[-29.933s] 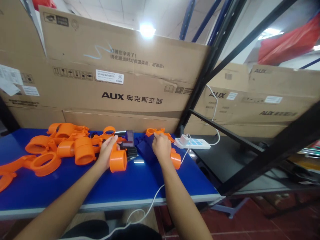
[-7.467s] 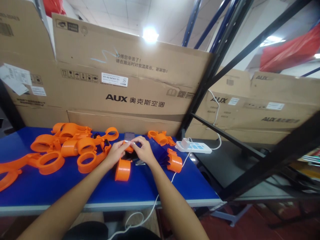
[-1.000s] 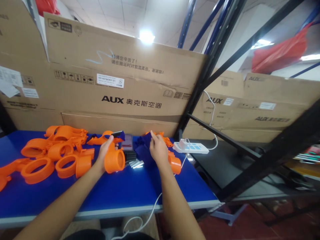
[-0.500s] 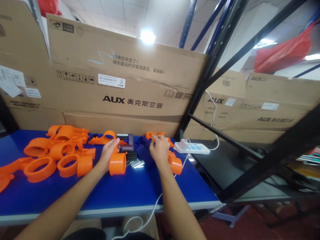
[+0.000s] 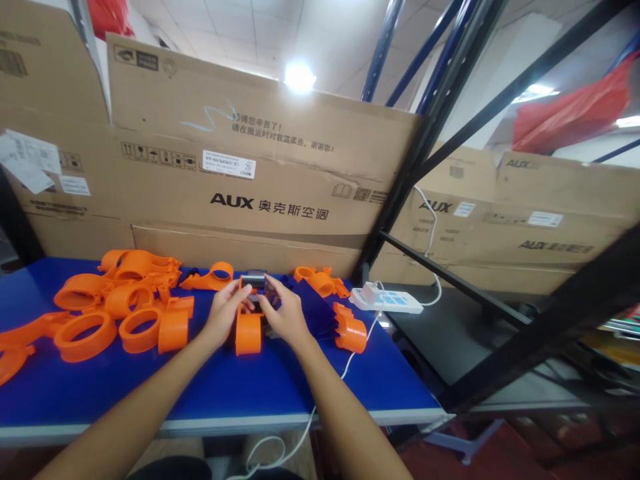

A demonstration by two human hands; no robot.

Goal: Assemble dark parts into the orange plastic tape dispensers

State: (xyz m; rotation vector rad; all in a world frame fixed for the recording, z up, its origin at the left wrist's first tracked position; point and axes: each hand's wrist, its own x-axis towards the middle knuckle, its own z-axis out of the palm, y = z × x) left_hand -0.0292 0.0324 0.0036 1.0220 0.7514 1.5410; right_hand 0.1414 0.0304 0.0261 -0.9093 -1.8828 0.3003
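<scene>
At the middle of the blue table my left hand point(image 5: 224, 312) is closed on an orange tape dispenser point(image 5: 249, 335), its round hoop pointing toward me. My right hand point(image 5: 286, 311) grips the far end of the same dispenser from the right. Between the fingertips of both hands lies a dark piece with a shiny silver bar point(image 5: 254, 282); my fingers cover part of it. Just right of my right hand are dark blue pieces point(image 5: 320, 312). An orange dispenser part point(image 5: 351, 331) rests beside them, and another orange part point(image 5: 323, 281) lies farther back.
Several orange hoop-shaped parts point(image 5: 135, 303) are heaped on the left of the blue table point(image 5: 210, 393). One orange part point(image 5: 213, 275) lies behind my left hand. A white power strip point(image 5: 386, 300) with a cable sits at right, by a black rack post. Cardboard point(image 5: 280, 173) stands behind.
My right hand has left the orange and dark blue parts at right and come left onto the dispenser in my left hand. The dispenser has shifted slightly right.
</scene>
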